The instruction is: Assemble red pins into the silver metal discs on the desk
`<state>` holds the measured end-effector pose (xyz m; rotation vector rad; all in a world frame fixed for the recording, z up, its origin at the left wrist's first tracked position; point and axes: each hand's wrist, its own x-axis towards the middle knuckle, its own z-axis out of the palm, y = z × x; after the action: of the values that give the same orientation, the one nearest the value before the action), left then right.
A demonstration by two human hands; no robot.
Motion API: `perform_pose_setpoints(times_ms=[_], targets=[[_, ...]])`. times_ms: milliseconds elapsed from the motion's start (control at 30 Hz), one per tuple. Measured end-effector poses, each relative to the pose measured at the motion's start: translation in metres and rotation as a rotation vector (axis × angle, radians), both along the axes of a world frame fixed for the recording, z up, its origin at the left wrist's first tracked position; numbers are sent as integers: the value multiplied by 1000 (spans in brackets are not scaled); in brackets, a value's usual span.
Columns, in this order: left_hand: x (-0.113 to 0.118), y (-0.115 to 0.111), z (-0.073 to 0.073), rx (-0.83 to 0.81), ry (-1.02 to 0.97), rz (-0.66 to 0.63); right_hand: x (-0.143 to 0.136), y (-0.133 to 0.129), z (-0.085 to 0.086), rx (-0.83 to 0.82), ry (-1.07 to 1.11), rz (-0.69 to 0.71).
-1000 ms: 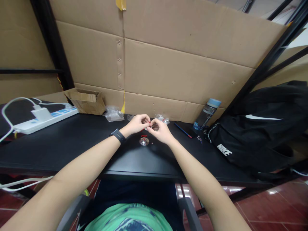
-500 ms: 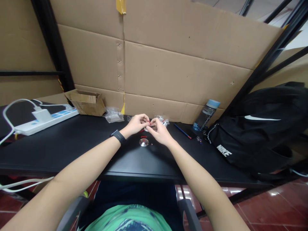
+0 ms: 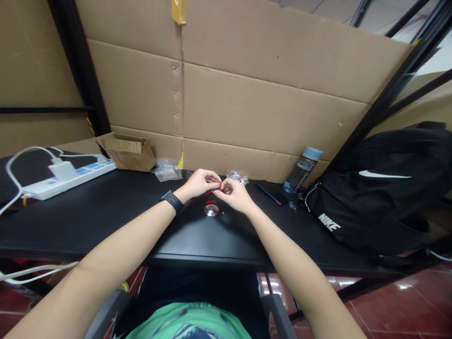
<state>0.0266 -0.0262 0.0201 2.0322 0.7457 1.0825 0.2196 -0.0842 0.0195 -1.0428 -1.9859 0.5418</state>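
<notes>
My left hand (image 3: 202, 182) and my right hand (image 3: 233, 194) meet above the desk, fingertips nearly touching. Between them is a small red cord (image 3: 220, 185), pinched by the fingers of both; its exact shape is partly hidden. Just below lies a shiny silver disc (image 3: 211, 210), domed in the middle, with something red on it. A short red loop (image 3: 211, 202) rests at the disc's far edge. To the right of the disc is a tiny pale piece (image 3: 223, 213), too small to name.
Behind my hands lie clear plastic bags (image 3: 167, 170). A cardboard box (image 3: 127, 153) and a white power strip (image 3: 70, 180) stand at left. On the right are a blue pen (image 3: 267, 193), a water bottle (image 3: 302, 170) and a black backpack (image 3: 381, 188). A cardboard wall (image 3: 247, 113) closes the back.
The fingers of my right hand have shifted slightly down and curled more. The red cord shows more between the fingertips. The silver disc has stayed on the desk.
</notes>
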Motion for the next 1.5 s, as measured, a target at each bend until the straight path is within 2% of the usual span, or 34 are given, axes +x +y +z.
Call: perform_pose_setpoints(times_ms=[100,233,333,400,533,667,733,800,900,1000,1100,1367,1500], targets=[[-5,1,3,77,152,11,0,1,-1,19,-20,-25],[-14,3,-1,261,584,198,0,3,-3,2,-26,-18],[-18,6,-11,174,909,291,-1,4,-3,-7,-40,-18],[-19,8,-18,92,1022,278,-1,3,-2,-11,-51,-22],[-20,12,-19,153,1015,228,-2,1,-1,-8,-66,-19],[-23,11,-12,265,994,385,-3,0,-1,4,-90,-26],[-25,12,-12,238,1031,445,-2,-1,-1,8,-112,-28],[-27,13,-14,145,1090,467,-2,-2,-1,7,-140,-18],[-30,17,-17,18,1132,422,-2,-5,0,-22,-190,38],[-32,21,-20,21,1109,349,-3,-9,0,-80,-233,125],[-32,23,-20,47,1098,330,-5,-11,1,-107,-275,176],[-29,19,-21,80,1072,303,-6,-14,2,-135,-341,209],[-25,16,-19,10,1104,307,-7,-14,3,-79,-413,160]])
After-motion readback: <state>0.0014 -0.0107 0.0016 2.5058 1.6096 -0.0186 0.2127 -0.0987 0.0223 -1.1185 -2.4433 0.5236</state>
